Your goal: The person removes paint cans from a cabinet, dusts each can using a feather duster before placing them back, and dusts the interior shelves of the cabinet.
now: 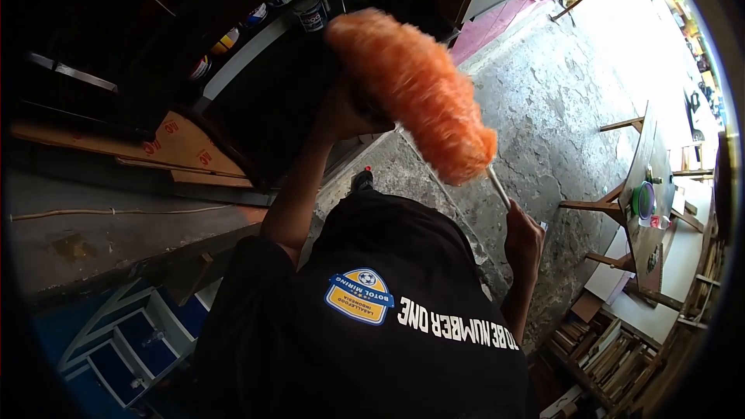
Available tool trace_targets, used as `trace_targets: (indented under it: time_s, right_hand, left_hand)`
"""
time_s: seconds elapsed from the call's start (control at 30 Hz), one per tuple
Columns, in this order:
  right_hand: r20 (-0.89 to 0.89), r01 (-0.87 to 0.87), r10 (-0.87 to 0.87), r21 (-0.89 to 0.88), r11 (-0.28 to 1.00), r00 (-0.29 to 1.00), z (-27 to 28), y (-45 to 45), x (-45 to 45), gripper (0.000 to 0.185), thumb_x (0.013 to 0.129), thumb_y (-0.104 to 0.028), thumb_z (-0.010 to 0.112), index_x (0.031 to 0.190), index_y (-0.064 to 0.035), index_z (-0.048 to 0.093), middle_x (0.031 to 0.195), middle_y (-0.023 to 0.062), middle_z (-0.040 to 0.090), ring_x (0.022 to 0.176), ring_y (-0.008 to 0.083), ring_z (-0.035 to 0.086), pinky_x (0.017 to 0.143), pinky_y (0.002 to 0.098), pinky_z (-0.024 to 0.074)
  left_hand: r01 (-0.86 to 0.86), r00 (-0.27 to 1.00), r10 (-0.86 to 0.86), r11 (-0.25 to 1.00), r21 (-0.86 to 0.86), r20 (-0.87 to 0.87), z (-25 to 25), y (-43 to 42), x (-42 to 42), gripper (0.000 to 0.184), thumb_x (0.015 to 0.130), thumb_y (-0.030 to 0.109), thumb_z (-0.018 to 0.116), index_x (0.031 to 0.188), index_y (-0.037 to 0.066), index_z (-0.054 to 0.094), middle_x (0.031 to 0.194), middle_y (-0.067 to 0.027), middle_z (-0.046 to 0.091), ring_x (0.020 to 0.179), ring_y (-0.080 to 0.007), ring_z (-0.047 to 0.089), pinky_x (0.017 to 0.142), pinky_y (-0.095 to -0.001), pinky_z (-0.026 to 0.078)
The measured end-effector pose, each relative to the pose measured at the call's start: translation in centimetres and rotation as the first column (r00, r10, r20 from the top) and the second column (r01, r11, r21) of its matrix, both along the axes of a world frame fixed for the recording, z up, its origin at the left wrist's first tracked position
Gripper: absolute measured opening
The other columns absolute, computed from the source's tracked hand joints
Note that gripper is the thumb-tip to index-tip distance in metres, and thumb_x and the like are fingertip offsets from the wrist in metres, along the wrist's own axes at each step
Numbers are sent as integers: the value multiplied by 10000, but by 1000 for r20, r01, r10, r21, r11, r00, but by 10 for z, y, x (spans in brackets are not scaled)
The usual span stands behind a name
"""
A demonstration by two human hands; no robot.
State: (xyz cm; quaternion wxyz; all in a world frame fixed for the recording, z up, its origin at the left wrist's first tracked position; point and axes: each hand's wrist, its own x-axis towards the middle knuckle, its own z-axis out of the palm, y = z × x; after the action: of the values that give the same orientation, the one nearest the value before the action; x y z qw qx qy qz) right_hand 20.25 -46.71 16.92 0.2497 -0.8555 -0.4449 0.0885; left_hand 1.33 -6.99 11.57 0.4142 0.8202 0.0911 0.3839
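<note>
A fluffy orange duster point(419, 89) is held up in front of my chest, slanting from upper left to lower right. Its thin light handle point(499, 188) comes out of the lower right end. My right hand point(523, 239) is closed around that handle. My left hand point(349, 112) is raised beside the duster, in shadow and partly behind the orange fluff. A dark object seems to lie at its fingers, but the fingers are hidden, so its grip cannot be made out.
Paint cans point(311, 13) line a dark shelf at the top. Cardboard sheets point(186, 143) lie at the left, above a blue-and-white shelf unit point(143, 334). A wooden table point(648, 202) with a green bowl point(643, 200) and wood scraps point(609, 357) are at the right.
</note>
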Motion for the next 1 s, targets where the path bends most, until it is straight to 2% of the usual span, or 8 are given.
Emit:
trace_targets:
  time_s: [0.07, 0.23, 0.33, 0.43, 0.53, 0.63, 0.77, 1.0]
  right_hand:
    - [118, 120, -128, 78, 990, 985, -6, 3, 6, 275, 979, -56, 627, 1240, -70, 713, 802, 193, 690, 667, 271, 690, 623, 368, 528]
    - [49, 3, -9, 121, 993, 999, 5, 2, 0, 242, 991, -77, 629, 1214, -41, 717, 789, 192, 681, 639, 264, 675, 612, 369, 517]
    - [-31, -84, 88, 132, 988, 996, -3, -1, 2, 234, 994, -101, 637, 1201, -28, 718, 775, 195, 673, 624, 270, 663, 611, 373, 512]
    - [-24, 111, -109, 113, 987, 994, -33, -2, 17, 231, 1001, -130, 635, 1190, -30, 722, 754, 200, 660, 624, 275, 658, 609, 374, 503]
    - [-60, 395, -397, -37, 918, 916, -46, 18, 23, 258, 1018, -194, 629, 1207, -24, 676, 670, 161, 611, 622, 195, 622, 608, 357, 477]
    - [-418, 219, -142, 141, 965, 897, -69, 38, 18, 363, 976, -235, 705, 1246, -48, 550, 824, -21, 527, 612, 98, 476, 617, 304, 458]
    - [-684, 114, 208, 394, 912, 699, -44, 93, 5, 849, 769, -433, 908, 1320, -13, 418, 1275, 76, 569, 622, 48, 459, 530, 224, 424]
    - [-709, 164, 528, 657, 736, 467, -16, 119, 16, 1008, 672, -252, 994, 1414, -37, 346, 1398, 109, 559, 887, 65, 583, 661, 211, 490]
  left_hand:
    - [-97, 960, 39, 975, -198, -277, 18, -4, 0, 1155, 553, 365, 1012, 1498, 58, 422, 1441, -151, 561, 1345, -259, 546, 1115, -418, 478]
    - [-43, 985, 6, 976, -215, -172, 3, -2, 3, 1170, 514, 374, 1019, 1478, 44, 445, 1390, -154, 602, 1307, -271, 583, 1112, -423, 481]
    - [202, 977, -167, 520, -830, 134, -21, 0, 0, 1158, 526, 311, 1013, 1497, 50, 439, 1402, -150, 593, 1313, -259, 575, 1122, -426, 467]
    - [97, 977, -155, 935, -340, -146, 20, -1, 3, 1181, 530, 246, 1008, 1525, 34, 408, 1424, -147, 578, 1328, -264, 563, 1127, -437, 463]
    - [218, 968, -250, 893, -394, -31, 24, 3, 5, 1222, 504, 228, 1012, 1529, 11, 383, 1427, -145, 573, 1334, -259, 556, 1134, -434, 456]
    - [406, 913, -372, 789, -461, 167, 13, 4, 21, 1247, 509, 299, 1016, 1528, -1, 362, 1423, -144, 571, 1332, -254, 555, 1137, -433, 451]
    - [599, 790, -499, 503, -622, 357, 23, -20, 51, 1337, 503, 435, 1021, 1540, -25, 313, 1447, -150, 544, 1346, -248, 537, 1131, -412, 443]
    - [629, 742, -608, 485, -607, 283, 37, -53, 94, 1355, 544, 585, 975, 1544, -42, 311, 1455, -156, 529, 1345, -254, 526, 1135, -398, 410]
